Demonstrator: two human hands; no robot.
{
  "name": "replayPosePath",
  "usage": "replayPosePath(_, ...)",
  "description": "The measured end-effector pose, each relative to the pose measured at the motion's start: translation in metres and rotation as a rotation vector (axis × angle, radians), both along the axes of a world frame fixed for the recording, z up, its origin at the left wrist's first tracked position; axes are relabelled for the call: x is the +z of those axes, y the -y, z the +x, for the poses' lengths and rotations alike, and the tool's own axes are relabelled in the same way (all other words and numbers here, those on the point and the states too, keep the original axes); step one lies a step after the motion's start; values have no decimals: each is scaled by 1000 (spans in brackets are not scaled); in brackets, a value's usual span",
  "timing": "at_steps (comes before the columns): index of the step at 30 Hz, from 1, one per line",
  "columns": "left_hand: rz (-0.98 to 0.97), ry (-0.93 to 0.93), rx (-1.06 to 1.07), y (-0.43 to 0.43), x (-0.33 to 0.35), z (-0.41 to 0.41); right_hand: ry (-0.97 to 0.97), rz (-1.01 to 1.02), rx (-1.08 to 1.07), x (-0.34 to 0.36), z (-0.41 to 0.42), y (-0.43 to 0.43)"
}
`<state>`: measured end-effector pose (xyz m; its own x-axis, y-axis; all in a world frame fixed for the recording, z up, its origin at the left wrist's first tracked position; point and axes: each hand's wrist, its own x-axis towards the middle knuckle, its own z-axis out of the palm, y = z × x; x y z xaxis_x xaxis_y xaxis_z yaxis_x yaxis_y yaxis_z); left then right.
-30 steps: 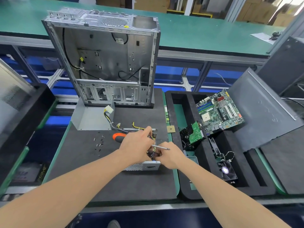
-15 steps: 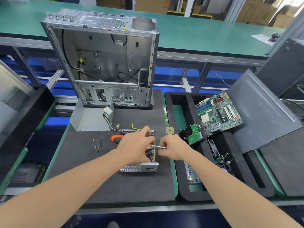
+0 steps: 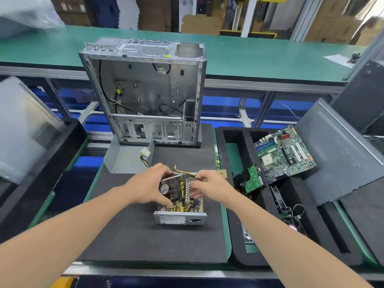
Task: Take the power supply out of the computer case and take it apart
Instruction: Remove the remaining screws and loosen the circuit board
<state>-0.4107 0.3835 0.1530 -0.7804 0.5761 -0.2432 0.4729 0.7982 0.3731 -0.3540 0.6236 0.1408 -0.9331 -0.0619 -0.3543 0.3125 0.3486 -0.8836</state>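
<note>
Both forearms reach forward and meet over the open silver power supply box (image 3: 180,218), which sits on the black foam mat (image 3: 133,235) on the table, out of the upright silver computer case (image 3: 145,90) behind it. The left hand (image 3: 148,185) curls round the black round fan (image 3: 166,188) inside. The right hand (image 3: 211,183) curls its fingers among the wiring; what it holds cannot be told. Bare mat lies near and left; the black foam tray (image 3: 234,204) crowds the right edge.

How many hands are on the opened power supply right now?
2. The left hand grips the fan in the power supply, left side; the right hand reaches into its wiring, right side. No others visible.
</note>
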Motion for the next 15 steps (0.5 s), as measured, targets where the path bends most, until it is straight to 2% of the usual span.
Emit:
replayPosePath(5, 124, -77, 123, 1, 5, 10, -57, -84, -7, 13, -6, 3)
replayPosePath(9, 233, -129, 217, 9, 36, 7, -64, -222, -28, 39, -25, 14)
replayPosePath(15, 92, -239, 341, 56, 91, -36, -153, -305, -55, 75, -69, 67)
